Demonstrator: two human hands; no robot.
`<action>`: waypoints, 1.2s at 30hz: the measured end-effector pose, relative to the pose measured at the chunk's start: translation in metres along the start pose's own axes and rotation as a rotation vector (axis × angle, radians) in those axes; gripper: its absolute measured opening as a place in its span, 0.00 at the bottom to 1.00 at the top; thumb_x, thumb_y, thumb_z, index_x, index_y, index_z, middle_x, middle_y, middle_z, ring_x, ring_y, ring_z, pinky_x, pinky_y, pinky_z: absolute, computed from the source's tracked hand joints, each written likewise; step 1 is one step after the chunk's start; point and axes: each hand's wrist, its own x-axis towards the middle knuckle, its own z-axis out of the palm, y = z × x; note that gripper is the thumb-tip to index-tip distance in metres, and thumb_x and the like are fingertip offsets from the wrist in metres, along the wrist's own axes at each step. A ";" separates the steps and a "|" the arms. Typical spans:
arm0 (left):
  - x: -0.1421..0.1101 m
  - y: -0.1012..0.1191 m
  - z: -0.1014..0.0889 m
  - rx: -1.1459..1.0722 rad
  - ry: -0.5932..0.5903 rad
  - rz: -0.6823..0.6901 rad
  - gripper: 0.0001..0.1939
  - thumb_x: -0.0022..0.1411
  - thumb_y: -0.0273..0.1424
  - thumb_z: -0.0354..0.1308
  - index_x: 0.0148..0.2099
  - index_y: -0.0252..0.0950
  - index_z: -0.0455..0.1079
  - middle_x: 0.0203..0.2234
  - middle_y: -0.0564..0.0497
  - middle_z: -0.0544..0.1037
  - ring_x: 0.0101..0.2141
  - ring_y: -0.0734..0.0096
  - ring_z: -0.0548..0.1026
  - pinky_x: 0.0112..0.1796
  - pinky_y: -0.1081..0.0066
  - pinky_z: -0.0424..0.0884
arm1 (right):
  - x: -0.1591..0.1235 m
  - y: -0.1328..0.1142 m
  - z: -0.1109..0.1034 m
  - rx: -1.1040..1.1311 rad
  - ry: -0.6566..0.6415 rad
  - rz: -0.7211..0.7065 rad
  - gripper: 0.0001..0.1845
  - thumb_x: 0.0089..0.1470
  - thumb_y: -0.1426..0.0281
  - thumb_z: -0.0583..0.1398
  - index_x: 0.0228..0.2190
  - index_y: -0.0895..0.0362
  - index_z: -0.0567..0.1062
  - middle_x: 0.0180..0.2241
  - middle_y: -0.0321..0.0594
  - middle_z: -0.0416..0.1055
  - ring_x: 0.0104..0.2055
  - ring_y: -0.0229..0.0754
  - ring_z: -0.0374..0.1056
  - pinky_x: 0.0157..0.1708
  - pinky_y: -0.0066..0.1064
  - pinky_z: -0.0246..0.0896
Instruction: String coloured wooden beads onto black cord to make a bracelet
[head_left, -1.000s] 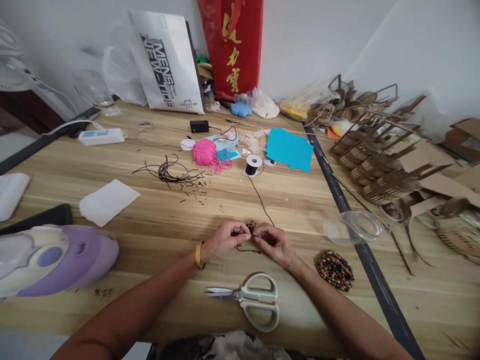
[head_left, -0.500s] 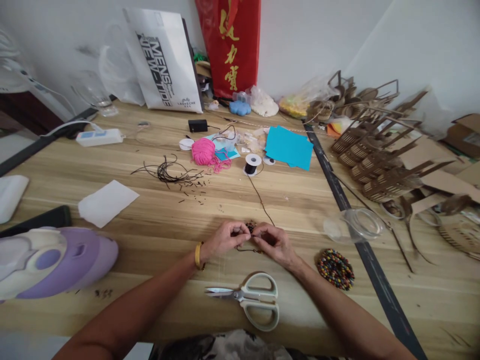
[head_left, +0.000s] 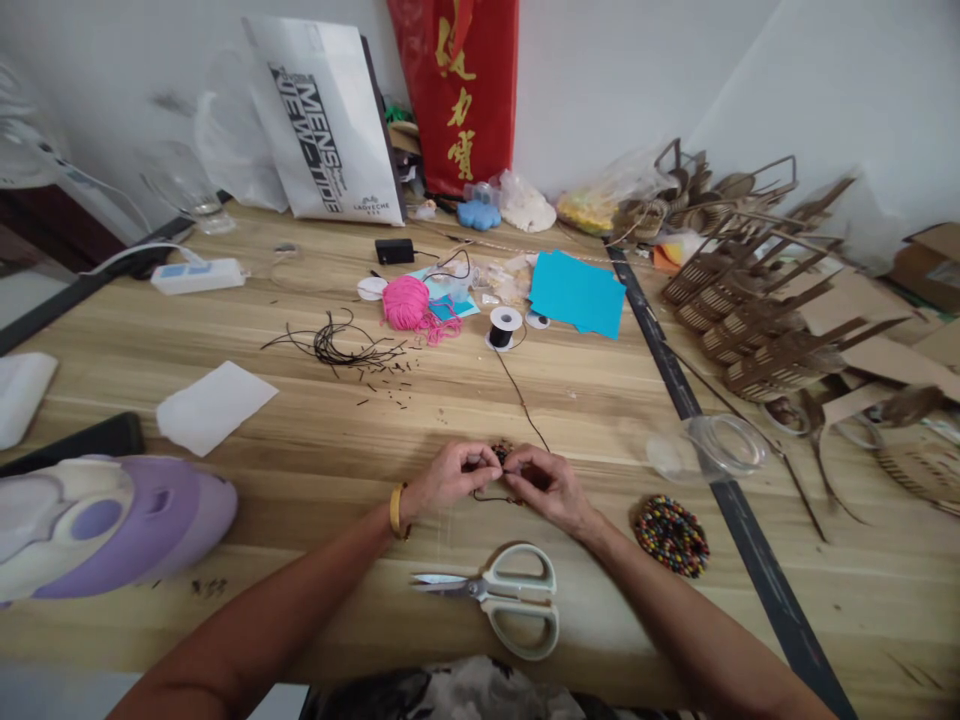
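My left hand (head_left: 452, 474) and my right hand (head_left: 551, 487) meet over the middle of the table, fingertips pinched on a thin dark cord (head_left: 491, 499). A small cluster of dark beads (head_left: 502, 452) shows between and just behind the fingers; its lower part is hidden. From the right hand the cord runs back to a white spool of black cord (head_left: 505, 328). Scissors (head_left: 487, 593) with pale handles lie below the hands, blades toward the left. To the right of my right forearm rests a coil of multicoloured beads (head_left: 671, 536).
Black cord lengths (head_left: 330, 345) with scattered snippets lie at centre left, near pink yarn (head_left: 407, 304). Blue sheets (head_left: 577, 294) lie behind. A purple-and-white appliance (head_left: 135, 520) stands left, clear plastic rings (head_left: 724, 448) right. Brown woven baskets (head_left: 757, 320) crowd the far right.
Both hands keep nearly the same pinch and position. The whole view has shifted very slightly; nothing on the table has visibly been moved.
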 end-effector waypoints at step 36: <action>0.001 0.001 0.000 0.000 -0.016 -0.006 0.11 0.55 0.35 0.57 0.31 0.30 0.68 0.17 0.56 0.66 0.20 0.79 0.64 0.23 0.78 0.60 | 0.000 -0.001 -0.001 0.031 -0.013 -0.027 0.10 0.56 0.64 0.59 0.32 0.59 0.73 0.27 0.39 0.68 0.21 0.32 0.59 0.19 0.23 0.54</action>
